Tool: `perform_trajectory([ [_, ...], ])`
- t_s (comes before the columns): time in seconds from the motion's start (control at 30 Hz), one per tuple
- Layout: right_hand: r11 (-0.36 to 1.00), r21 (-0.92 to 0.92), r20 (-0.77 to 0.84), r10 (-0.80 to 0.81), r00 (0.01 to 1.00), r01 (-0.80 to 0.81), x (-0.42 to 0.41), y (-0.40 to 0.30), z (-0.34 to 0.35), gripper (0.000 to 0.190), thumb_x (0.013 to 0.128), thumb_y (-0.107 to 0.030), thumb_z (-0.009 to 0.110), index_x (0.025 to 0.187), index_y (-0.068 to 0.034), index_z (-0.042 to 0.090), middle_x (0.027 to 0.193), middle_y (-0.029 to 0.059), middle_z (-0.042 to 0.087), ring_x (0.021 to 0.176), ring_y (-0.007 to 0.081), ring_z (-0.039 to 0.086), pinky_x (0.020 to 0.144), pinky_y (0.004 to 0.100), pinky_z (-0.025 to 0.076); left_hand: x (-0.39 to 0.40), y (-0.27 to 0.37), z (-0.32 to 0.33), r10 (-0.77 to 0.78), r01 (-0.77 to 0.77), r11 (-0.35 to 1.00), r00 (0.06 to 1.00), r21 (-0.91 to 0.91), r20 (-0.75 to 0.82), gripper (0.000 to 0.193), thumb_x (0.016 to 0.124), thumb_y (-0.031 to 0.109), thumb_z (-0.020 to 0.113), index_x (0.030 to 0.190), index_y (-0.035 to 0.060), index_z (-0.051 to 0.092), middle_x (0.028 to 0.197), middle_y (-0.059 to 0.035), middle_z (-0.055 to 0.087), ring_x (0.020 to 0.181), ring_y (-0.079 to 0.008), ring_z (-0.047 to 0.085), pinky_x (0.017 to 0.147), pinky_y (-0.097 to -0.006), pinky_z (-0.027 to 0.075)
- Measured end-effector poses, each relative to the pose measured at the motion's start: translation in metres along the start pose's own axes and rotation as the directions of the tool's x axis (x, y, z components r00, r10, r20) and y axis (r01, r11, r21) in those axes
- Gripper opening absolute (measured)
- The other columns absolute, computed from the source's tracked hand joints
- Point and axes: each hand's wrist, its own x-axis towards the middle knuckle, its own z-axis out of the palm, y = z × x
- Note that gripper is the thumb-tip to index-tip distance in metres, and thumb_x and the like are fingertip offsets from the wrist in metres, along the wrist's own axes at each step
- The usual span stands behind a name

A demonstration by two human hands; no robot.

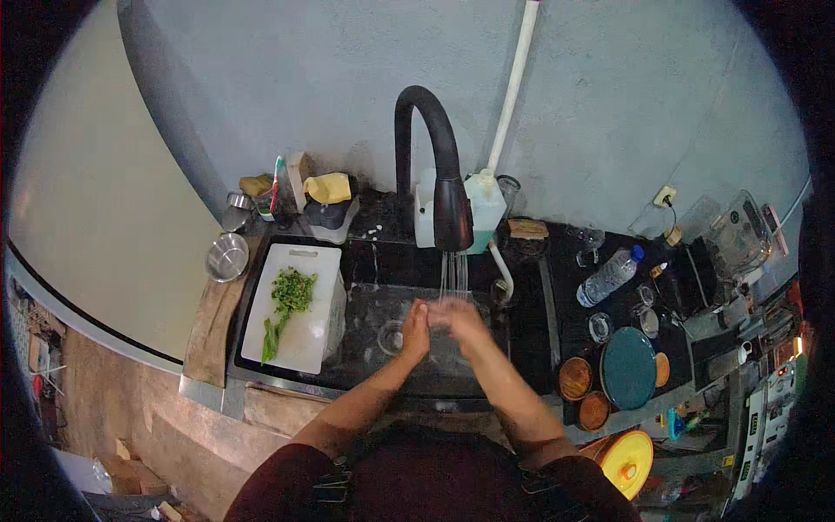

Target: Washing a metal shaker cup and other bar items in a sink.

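Observation:
Water runs in thin streams from the black gooseneck faucet (451, 215) onto my hands over the dark sink (404, 375). My left hand (415, 329) is raised on edge beneath the spout. Against it lies my right hand (460, 320), whose fingers are blurred by motion. No object shows between the two hands, though the palms are hidden. On the left of the sink, a white cutting board (313, 326) bears chopped green herbs (293, 290) and some longer green pieces (271, 339). The round drain (391, 337) shows beside my left hand.
A steel bowl (227, 257) stands left of the board. Behind the faucet is a plastic jug (489, 202) of pale liquid. To the right are a plastic bottle (610, 277), glass jars, a teal round plate or lid (628, 368) and a yellow lid (627, 464).

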Motion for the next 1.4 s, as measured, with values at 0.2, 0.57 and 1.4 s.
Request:
perform_trajectory([
  [0.2, 0.248, -0.823, 0.42, -0.342, 0.841, 0.512, -0.018, 0.0, -0.033, 0.029, 0.082, -0.028, 0.05, 0.103, -0.01, 0.055, 0.107, 0.0085, 0.055, 0.102, 0.0179, 0.051, 0.098, 0.0457, 0.018, 0.008, 0.028, -0.024, -0.446, 0.585, 0.772, 0.776, -0.247, 0.446, 0.048, 0.08, 0.049, 0.031, 0.082, 0.0069, 0.054, 0.07, -0.0042, 0.055, 0.053, -0.0135, 0.047, 0.046, -0.0258, 0.034],
  [0.57, 0.826, -0.484, 0.214, -0.208, 0.954, 0.288, 0.009, 0.024, -0.023, 0.039, 0.081, -0.039, 0.049, 0.1, -0.006, 0.058, 0.096, 0.0068, 0.059, 0.088, 0.0212, 0.056, 0.086, 0.0375, 0.036, 0.0, 0.015, -0.002, -0.426, 0.477, 0.869, 0.856, -0.13, 0.292, 0.045, 0.081, 0.047, 0.031, 0.079, 0.0095, 0.056, 0.063, -0.0047, 0.053, 0.056, -0.0123, 0.047, 0.05, -0.0256, 0.037],
  [1.4, 0.991, 0.131, 0.014, 0.001, 1.0, -0.003, 0.016, 0.054, -0.012, 0.057, 0.086, -0.049, 0.024, 0.104, -0.005, 0.054, 0.108, 0.009, 0.055, 0.103, 0.0238, 0.047, 0.093, 0.0425, 0.025, -0.003, 0.005, -0.003, 0.25, -0.216, 0.898, 0.967, 0.383, -0.039, 0.046, 0.083, 0.04, 0.036, 0.101, 0.0007, 0.051, 0.064, -0.0062, 0.051, 0.057, -0.0178, 0.049, 0.053, -0.029, 0.037],
])
